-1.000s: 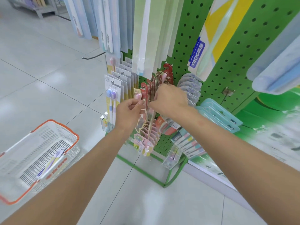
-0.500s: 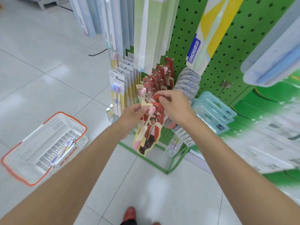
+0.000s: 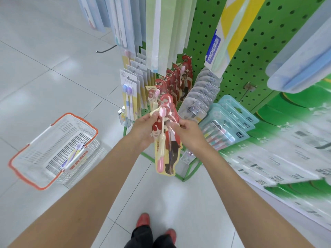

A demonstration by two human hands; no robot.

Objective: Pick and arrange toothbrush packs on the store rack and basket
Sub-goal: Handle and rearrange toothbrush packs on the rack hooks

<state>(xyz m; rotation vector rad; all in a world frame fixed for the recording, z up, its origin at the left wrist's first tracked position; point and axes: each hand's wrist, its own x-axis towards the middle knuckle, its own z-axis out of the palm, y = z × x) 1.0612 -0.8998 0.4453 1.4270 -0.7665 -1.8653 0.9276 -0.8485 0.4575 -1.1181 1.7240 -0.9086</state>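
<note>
Left hand [image 3: 144,130]: fingers pinch upper left edge of toothbrush pack [image 3: 171,151]. Right hand [image 3: 188,136]: fingers pinch upper right edge. Pack upright, off hook, on near side of green rack [image 3: 250,56]. Basket [image 3: 89,126] on floor, left of rack; purple pack [image 3: 74,154] inside.

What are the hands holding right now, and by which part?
Both grip a red toothbrush pack near its top: left hand on the left edge, right hand on the right edge.

Red shoes [image 3: 142,219] stand on white floor tiles [image 3: 44,83].
</note>
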